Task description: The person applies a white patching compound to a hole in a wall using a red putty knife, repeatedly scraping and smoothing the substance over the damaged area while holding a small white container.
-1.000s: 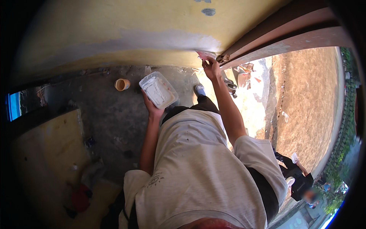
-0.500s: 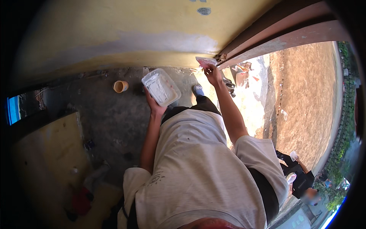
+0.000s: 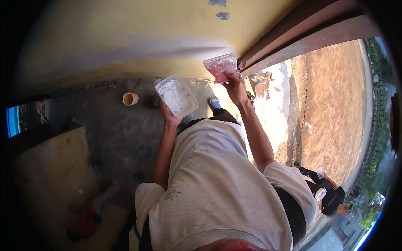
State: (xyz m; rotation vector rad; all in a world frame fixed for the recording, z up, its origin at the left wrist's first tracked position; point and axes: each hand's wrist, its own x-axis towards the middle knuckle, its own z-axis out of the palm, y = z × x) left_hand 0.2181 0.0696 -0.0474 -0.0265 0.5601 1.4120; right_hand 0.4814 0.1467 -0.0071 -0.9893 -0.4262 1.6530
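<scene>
My left hand (image 3: 168, 116) grips the side of a translucent plastic tub (image 3: 193, 104), its fingers mostly hidden under and behind it. White paste (image 3: 171, 93) coats part of the tub's inside. Raised near the wall's right end, my right hand (image 3: 235, 87) is closed on a flat pink putty spreader (image 3: 221, 68). White smears mark the spreader's face, and its far edge is pale. Just beyond it stands the yellow wall (image 3: 146, 31), where a whitish band of filler (image 3: 159, 48) runs along the lower part. I cannot tell whether the spreader touches the wall.
On the grey floor (image 3: 121, 113) stands a small yellow bucket (image 3: 130, 99). A brown door frame or beam (image 3: 289, 31) borders the wall at right. Outside, a person in dark clothes (image 3: 331, 196) holds a pale container. A yellow panel or wall (image 3: 63, 154) is at lower left.
My right hand has turned the spreader so its broad pink face shows, bringing it slightly left and away from the beam. The tub in my left hand has hardly moved.
</scene>
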